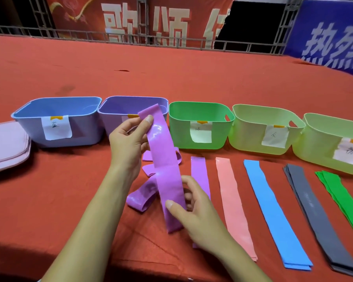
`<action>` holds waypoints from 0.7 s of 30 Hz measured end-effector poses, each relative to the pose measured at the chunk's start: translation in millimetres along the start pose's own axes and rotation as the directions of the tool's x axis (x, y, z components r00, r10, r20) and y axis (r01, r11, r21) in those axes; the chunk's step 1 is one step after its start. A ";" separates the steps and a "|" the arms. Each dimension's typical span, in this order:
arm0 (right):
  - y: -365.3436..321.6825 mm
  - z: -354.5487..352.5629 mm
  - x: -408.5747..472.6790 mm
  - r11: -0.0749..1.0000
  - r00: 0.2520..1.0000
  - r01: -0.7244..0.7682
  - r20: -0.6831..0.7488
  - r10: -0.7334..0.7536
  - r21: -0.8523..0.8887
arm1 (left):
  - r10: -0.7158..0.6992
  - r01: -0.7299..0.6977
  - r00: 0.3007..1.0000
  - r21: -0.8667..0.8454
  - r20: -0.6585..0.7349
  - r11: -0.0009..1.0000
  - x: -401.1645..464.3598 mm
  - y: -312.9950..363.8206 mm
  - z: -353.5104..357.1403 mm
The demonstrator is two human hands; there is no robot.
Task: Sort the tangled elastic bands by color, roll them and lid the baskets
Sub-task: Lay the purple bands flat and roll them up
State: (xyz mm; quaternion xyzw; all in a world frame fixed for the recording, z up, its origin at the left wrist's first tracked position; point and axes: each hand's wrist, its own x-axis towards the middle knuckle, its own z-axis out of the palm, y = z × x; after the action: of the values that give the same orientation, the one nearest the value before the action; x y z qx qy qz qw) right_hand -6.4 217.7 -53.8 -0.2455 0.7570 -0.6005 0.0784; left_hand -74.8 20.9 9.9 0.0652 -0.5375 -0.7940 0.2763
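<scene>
Both hands hold one purple elastic band [165, 165] stretched lengthwise above the red cloth [69, 200], in front of the purple basket [114, 127]. The left hand [128, 143] pinches the band's upper end between thumb and curled fingers, level with the purple basket's front wall. The right hand [196, 212] grips the lower end, thumb pressed on the face of the band and fingers curled behind it.

Under the held band, nearer the purple basket, lies a loose tangle of purple bands [143, 192] on the cloth. To the right of the purple basket, flat strips lie side by side in front of the basket row: a purple strip [200, 171], a pink strip [232, 202], a blue stack [273, 210], a grey stack [316, 212] and a green stack [342, 198].

The blue basket [55, 123] touches the purple basket on its left; the green basket [200, 127] and two pale yellow-green baskets [267, 131] [332, 145] follow to its right. Each carries a paper label. Pink lids [6, 145] are stacked left of the blue basket.
</scene>
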 end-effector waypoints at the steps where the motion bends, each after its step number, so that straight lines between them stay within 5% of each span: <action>1: 0.3 -4.2 -1.4 1.000 1.000 -0.001 0.017 0.001 -0.018 | -0.006 0.006 1.000 0.004 -0.010 1.000 2.0 -3.4 3.6; 11: -0.1 -43.9 -24.7 0.985 0.992 -0.077 0.087 0.091 -0.151 | -0.254 0.250 0.967 0.132 0.016 0.959 16.7 -54.5 27.3; 21: -9.1 -68.5 -49.4 0.913 0.925 -0.379 0.089 0.369 0.151 | -0.248 0.218 0.968 0.401 0.025 0.890 18.4 -121.6 40.2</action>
State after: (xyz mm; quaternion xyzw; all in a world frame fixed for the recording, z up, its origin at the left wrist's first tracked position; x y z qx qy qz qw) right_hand 10.6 298.9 -35.6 -0.1064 0.7348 -0.6276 0.2341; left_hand -151.1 77.1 -78.2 0.1535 -0.6849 -0.6985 0.1397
